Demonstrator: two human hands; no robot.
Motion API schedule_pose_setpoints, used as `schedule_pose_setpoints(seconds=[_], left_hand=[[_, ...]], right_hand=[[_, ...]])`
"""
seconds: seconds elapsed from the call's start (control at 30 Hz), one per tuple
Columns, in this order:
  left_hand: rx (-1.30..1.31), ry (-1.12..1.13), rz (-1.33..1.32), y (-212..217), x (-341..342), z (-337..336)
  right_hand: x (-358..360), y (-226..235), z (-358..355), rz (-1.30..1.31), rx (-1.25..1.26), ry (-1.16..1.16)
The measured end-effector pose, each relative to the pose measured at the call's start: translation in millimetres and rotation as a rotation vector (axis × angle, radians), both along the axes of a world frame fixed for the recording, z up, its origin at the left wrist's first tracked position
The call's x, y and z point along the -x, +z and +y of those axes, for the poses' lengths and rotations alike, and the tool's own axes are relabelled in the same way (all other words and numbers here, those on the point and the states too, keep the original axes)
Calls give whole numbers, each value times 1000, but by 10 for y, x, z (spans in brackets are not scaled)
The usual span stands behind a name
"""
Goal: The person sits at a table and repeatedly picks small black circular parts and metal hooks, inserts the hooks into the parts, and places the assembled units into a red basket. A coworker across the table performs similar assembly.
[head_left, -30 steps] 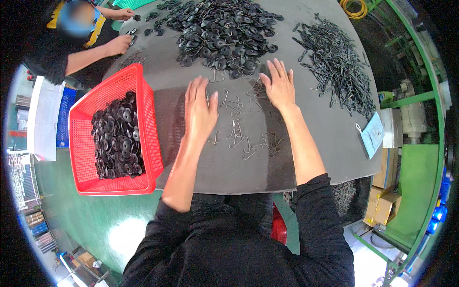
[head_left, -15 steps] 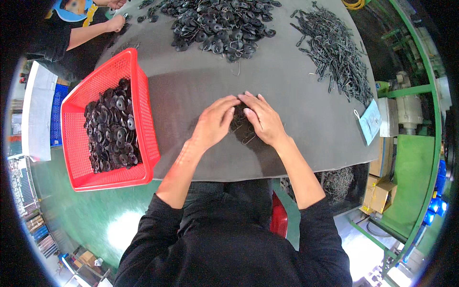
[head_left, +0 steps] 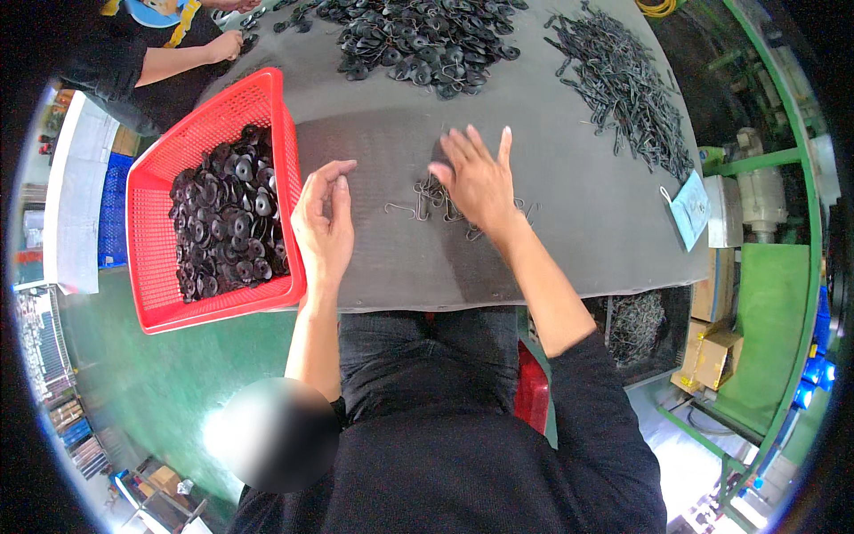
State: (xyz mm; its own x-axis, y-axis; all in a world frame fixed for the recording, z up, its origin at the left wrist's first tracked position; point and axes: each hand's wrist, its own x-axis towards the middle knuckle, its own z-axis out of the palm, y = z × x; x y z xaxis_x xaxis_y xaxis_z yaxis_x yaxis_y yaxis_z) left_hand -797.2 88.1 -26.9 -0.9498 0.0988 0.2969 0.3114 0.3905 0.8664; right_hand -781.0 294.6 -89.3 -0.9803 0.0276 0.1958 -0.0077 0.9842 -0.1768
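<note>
Several small metal wire hooks [head_left: 418, 210] lie in a loose cluster on the grey tabletop [head_left: 391, 267] in front of me. My right hand [head_left: 480, 187] is over them, palm down and fingers spread; part of the cluster is hidden under it. To the left, my left hand [head_left: 324, 218] is beside the red basket, its fingers loosely bent and apart, with nothing seen in it. The red perforated plastic basket [head_left: 289, 147] holds many black round discs [head_left: 227, 218] with a hole in the middle.
At the far middle a large heap of black discs [head_left: 427, 44] with wire hooks covers the table. Dark slim parts [head_left: 623, 93] are piled at the far right, near a pale blue pouch [head_left: 688, 212]. Another person's hand [head_left: 225, 46] works at the far left.
My hands have parted from their cupped position over the hooks. The left has moved left towards the basket; the right has spread flat, and the hooks lie more scattered.
</note>
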Motion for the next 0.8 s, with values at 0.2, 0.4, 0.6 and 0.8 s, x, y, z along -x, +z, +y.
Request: schedule_pose_setpoints(seconds=[0.2, 0.4, 0.6, 0.8], left_hand=[[-85, -89, 38, -70, -122, 197], [33, -105, 136, 97, -204, 191], [36, -154, 37, -11, -350, 194], [63, -316, 22, -118, -464, 651]], right_hand=[[-457, -19, -732, 91, 114, 218], [-387, -176, -328, 96, -122, -139], [-890, -375, 952, 238, -32, -405], [-2156, -434, 2137, 246, -135, -719]])
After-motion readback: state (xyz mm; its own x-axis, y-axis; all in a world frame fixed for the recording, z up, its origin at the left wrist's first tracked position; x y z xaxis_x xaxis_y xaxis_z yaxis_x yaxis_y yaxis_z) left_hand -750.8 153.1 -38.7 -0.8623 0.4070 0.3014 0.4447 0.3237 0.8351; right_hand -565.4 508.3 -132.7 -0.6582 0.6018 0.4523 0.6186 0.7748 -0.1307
